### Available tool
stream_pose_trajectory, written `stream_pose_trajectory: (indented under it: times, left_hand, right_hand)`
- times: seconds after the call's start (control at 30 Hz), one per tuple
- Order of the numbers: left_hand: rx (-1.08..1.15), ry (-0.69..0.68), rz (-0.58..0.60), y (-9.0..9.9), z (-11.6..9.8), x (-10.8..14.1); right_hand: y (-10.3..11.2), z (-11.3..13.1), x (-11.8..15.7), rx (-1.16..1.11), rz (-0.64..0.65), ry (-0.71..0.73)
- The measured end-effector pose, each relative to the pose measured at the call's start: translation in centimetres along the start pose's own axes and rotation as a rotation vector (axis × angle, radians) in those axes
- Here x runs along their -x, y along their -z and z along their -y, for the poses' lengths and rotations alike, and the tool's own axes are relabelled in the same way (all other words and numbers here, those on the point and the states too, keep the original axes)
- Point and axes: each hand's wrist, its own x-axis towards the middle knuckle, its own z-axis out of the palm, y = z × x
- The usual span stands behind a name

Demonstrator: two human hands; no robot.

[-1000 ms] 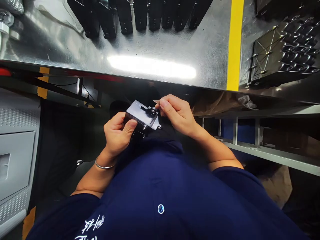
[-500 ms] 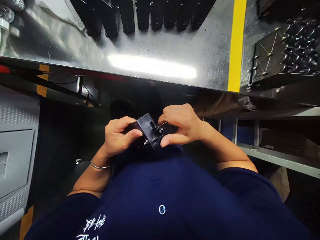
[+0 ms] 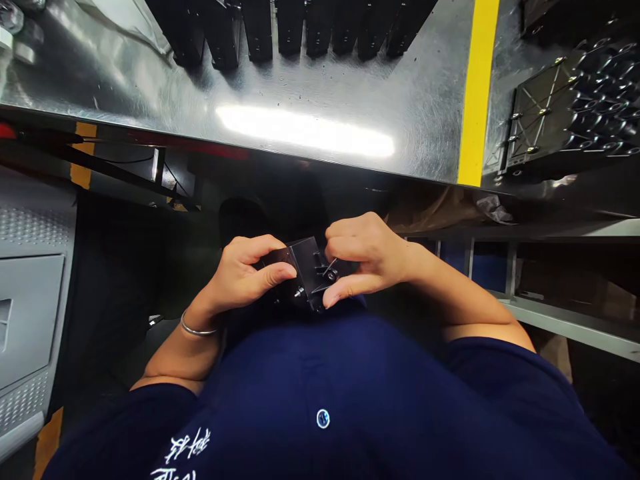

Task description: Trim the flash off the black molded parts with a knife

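A black box-like part is held in front of my dark blue shirt, below the table's edge. My left hand grips its left end between thumb and fingers. At the part's right end, my right hand has curled fingers above and the thumb below, closed on that end. A thin metal piece and a small round fitting stick out near the right fingertips. Another small metal fitting shows on the lower side, by my left thumb.
Several black upright parts stand on the metal table, which carries a yellow stripe. Black parts with metal rings lie at the right. A grey cabinet is at the left; a shelf frame is at the right.
The black part has shifted slightly right and down and has turned a little. Both hands have moved with it, keeping their hold.
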Motion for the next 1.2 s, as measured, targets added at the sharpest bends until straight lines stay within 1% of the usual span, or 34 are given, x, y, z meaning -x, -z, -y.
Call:
stream_pose_trajectory:
  times: [0.13, 0.2, 0.27, 0.33, 0.43, 0.5, 0.57, 0.7, 0.77, 0.83, 0.97, 1.03, 1.1, 1.2]
  left_hand:
    - [-0.024, 0.049, -0.006, -0.02, 0.24, 0.03]
    - [-0.012, 0.072, -0.012, -0.07, 0.27, 0.03]
    - [0.005, 0.094, 0.008, -0.13, 0.17, 0.02]
    - [0.013, 0.111, 0.032, -0.20, -0.02, -0.03]
    - [0.032, 0.096, 0.051, -0.35, -0.30, -0.17]
    - [0.056, 0.077, 0.062, -0.46, -0.36, -0.25]
    - [0.069, 0.080, 0.054, -0.54, -0.29, -0.28]
    - [0.073, 0.114, 0.000, -0.60, -0.04, -0.18]
    - [0.078, 0.131, 0.002, -0.60, 0.01, -0.10]
    - [0.078, 0.148, 0.016, -0.60, 0.01, -0.05]
    - [0.080, 0.150, 0.043, -0.64, -0.06, -0.06]
    - [0.092, 0.132, 0.048, -0.69, -0.08, -0.10]
    - [0.109, 0.123, 0.037, -0.73, -0.06, -0.11]
    - [0.116, 0.144, 0.008, -0.70, 0.06, -0.02]
  right_hand:
    - [-0.24, 0.14, 0.19, 0.047, -0.010, 0.051]
    - [-0.26, 0.20, 0.22, 0.042, -0.028, 0.025]
    - [-0.24, 0.24, 0.19, 0.009, -0.034, -0.037]
    - [-0.25, 0.26, 0.17, -0.048, -0.011, -0.074]
    - [-0.36, 0.26, 0.28, -0.151, 0.062, -0.061]
    - [-0.43, 0.28, 0.43, -0.200, 0.080, -0.047]
    - [-0.44, 0.33, 0.55, -0.202, 0.061, -0.038]
    - [-0.38, 0.47, 0.41, -0.120, -0.035, -0.050]
    - [-0.42, 0.48, 0.20, -0.106, -0.062, -0.062]
    - [-0.53, 0.42, 0.06, -0.118, -0.047, -0.067]
    - [-0.81, 0.20, 0.23, -0.164, 0.023, -0.064]
    - [-0.91, 0.16, 0.42, -0.176, 0.017, -0.041]
    - [-0.95, 0.21, 0.55, -0.153, -0.024, -0.006]
    - [-0.84, 0.45, 0.48, -0.040, -0.113, 0.008]
